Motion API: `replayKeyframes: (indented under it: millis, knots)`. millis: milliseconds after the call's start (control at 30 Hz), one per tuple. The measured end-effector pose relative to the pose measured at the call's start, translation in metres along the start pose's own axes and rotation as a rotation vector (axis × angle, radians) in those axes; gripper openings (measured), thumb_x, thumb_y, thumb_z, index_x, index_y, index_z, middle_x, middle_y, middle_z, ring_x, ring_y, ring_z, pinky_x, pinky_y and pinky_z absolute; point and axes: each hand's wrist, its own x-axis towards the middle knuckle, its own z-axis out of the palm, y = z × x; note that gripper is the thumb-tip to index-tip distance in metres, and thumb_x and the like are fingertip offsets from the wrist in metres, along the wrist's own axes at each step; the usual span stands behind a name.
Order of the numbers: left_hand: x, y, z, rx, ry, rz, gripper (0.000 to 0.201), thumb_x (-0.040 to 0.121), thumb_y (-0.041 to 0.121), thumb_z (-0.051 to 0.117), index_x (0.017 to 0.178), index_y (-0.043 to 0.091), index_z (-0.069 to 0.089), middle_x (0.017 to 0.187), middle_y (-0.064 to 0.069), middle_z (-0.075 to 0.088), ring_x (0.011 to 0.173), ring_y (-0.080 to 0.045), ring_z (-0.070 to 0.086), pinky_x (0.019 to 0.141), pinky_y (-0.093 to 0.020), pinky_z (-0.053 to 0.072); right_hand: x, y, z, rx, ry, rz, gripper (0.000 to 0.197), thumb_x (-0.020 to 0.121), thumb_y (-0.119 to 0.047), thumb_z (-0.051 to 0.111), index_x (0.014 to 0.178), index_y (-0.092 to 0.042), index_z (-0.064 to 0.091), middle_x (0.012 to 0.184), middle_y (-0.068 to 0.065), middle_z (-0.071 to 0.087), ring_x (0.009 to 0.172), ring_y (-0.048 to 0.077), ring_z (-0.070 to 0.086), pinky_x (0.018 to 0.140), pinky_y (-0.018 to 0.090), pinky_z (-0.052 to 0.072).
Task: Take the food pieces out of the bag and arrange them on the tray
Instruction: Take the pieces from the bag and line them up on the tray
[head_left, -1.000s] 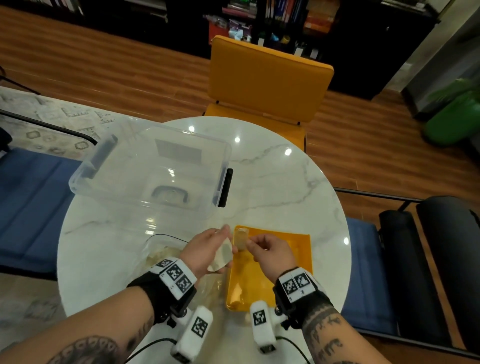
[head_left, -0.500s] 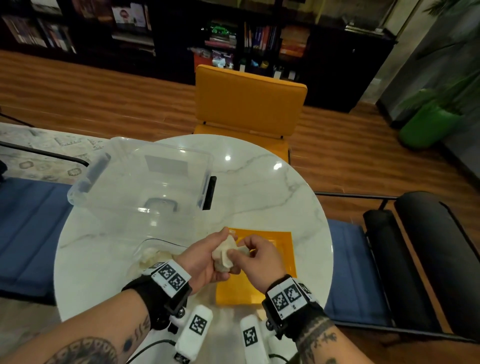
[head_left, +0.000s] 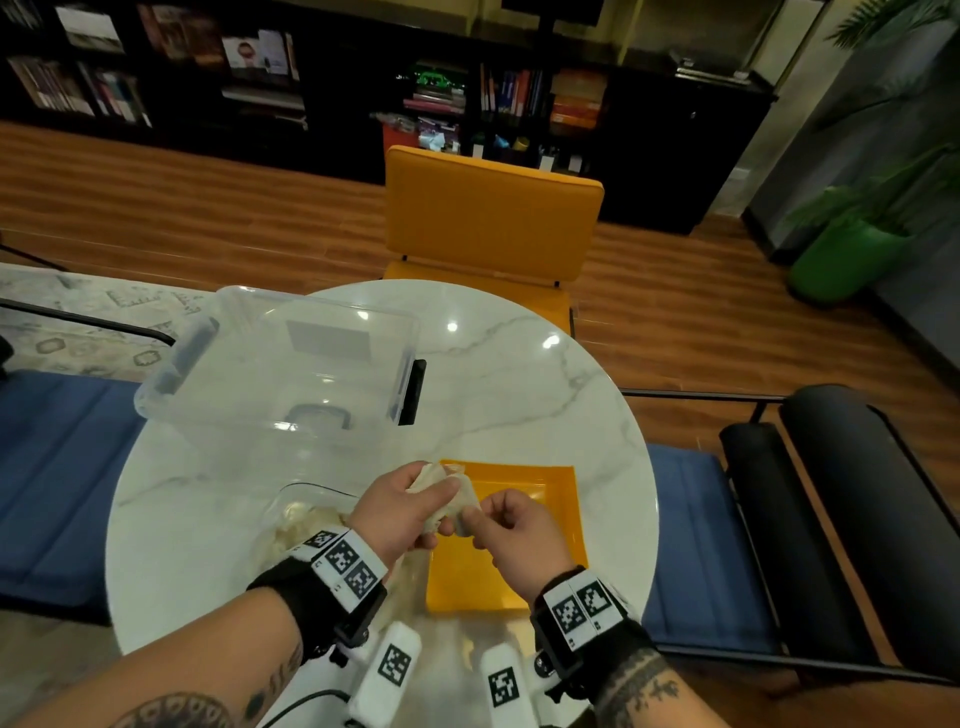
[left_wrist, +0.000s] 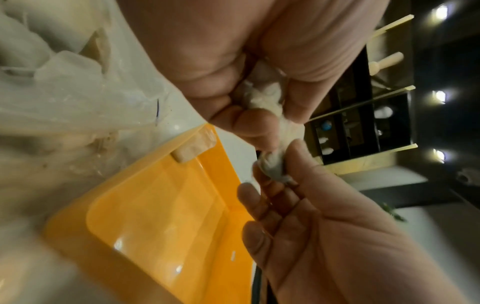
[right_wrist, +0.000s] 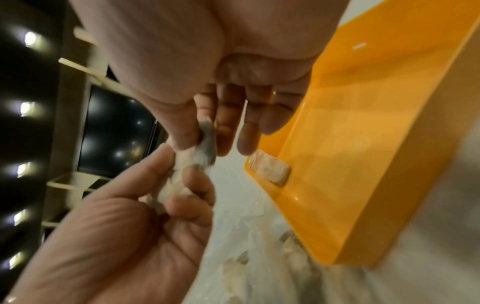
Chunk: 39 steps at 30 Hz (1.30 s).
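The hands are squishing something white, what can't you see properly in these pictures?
- The white wad: both hands' fingers cover most of it in every view, so what it is stays unclear.
- The piece on the tray: the left hand hides it in the head view.
- The bag: its contents are a pale blur, so they cannot be counted.
- The right hand: the right wrist view smears its grip.

Tray right of bag, food piece on tray.

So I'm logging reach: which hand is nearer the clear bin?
Left. The left hand sits just below the clear bin; the right hand is farther right, over the tray.
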Motion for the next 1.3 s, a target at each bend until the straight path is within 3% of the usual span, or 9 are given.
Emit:
replayKeyframes:
  millis: [67,133,233,333,467,633,867,1067,1300]
  knots:
    - [0.001,0.002,-0.003,0.138,0.009,0.079,0.014,0.084,0.025,0.074,0.095,0.016,0.070,0.072,-0.008,0.067,0.058,-0.019,0.059,0.048,-0.027,0.045,0.002,0.005,-0.002,-0.111,-0.031,-0.018,0.019,0.087,-0.041,0.071,0.093,-0.025,0.065,0.095,-0.009,0.072,0.087,0.007,0.063,0.080,0.032,0.053]
    - [0.000,0.003,-0.006,0.281,-0.016,0.122,0.020,0.073,0.038,0.074,0.086,0.023,0.073,0.065,0.000,0.066,0.056,-0.015,0.060,0.048,-0.027,0.046,0.004,0.006,-0.004,-0.211,-0.005,-0.054,0.020,0.089,-0.040,0.069,0.106,-0.032,0.064,0.112,-0.016,0.065,0.103,0.001,0.056,0.086,0.021,0.045]
    - [0.001,0.005,-0.005,0.406,-0.086,0.163,0.014,0.078,0.035,0.079,0.081,0.022,0.074,0.064,0.002,0.066,0.054,-0.008,0.056,0.047,-0.020,0.044,0.006,0.002,-0.004,-0.283,-0.017,-0.119,0.009,0.090,-0.036,0.068,0.099,-0.037,0.066,0.103,-0.022,0.063,0.093,-0.012,0.053,0.076,0.005,0.035]
    - [0.007,0.006,-0.005,0.444,-0.088,0.187,0.008,0.080,0.028,0.079,0.077,0.022,0.074,0.065,0.000,0.068,0.053,-0.007,0.055,0.047,-0.017,0.043,0.012,0.002,-0.001,-0.250,-0.044,-0.110,0.011,0.089,-0.038,0.069,0.080,-0.032,0.068,0.081,-0.014,0.071,0.079,-0.006,0.062,0.068,0.015,0.044]
    - [0.018,0.000,-0.010,0.442,-0.045,0.162,0.006,0.082,0.023,0.077,0.078,0.023,0.073,0.061,0.004,0.065,0.049,-0.011,0.054,0.045,-0.020,0.043,0.023,0.010,0.002,-0.220,-0.063,-0.042,0.010,0.086,-0.033,0.072,0.079,-0.026,0.068,0.074,-0.007,0.071,0.069,0.008,0.063,0.068,0.032,0.052]
    - [0.030,-0.011,-0.018,0.439,-0.043,0.123,0.005,0.086,0.025,0.074,0.081,0.023,0.073,0.065,-0.003,0.065,0.050,-0.014,0.055,0.045,-0.025,0.044,0.033,0.024,0.005,-0.306,-0.094,-0.029,0.015,0.085,-0.031,0.072,0.085,-0.016,0.069,0.073,-0.001,0.065,0.066,0.014,0.056,0.068,0.034,0.049]
    - [0.048,-0.029,-0.033,0.737,0.111,-0.006,0.020,0.083,0.042,0.068,0.082,0.022,0.071,0.065,-0.002,0.067,0.057,-0.018,0.063,0.058,-0.034,0.056,0.062,0.047,0.004,-0.286,0.006,0.119,0.014,0.079,-0.027,0.080,0.079,-0.026,0.066,0.081,-0.005,0.073,0.079,0.013,0.069,0.079,0.035,0.057]
    - [0.054,-0.039,-0.028,0.977,0.068,0.005,0.025,0.080,0.049,0.068,0.095,0.029,0.071,0.088,0.008,0.068,0.087,-0.014,0.064,0.075,-0.028,0.052,0.090,0.055,0.015,-0.397,-0.058,0.226,0.020,0.078,-0.030,0.080,0.070,-0.024,0.063,0.067,-0.010,0.061,0.062,0.008,0.053,0.056,0.022,0.041]
    - [0.058,-0.041,-0.026,1.024,0.077,-0.020,0.036,0.081,0.050,0.069,0.109,0.029,0.071,0.104,0.005,0.070,0.096,-0.015,0.062,0.074,-0.024,0.045,0.115,0.059,0.035,-0.425,0.001,0.304,0.024,0.073,-0.034,0.082,0.069,-0.022,0.062,0.071,-0.006,0.067,0.065,0.013,0.059,0.060,0.026,0.049]
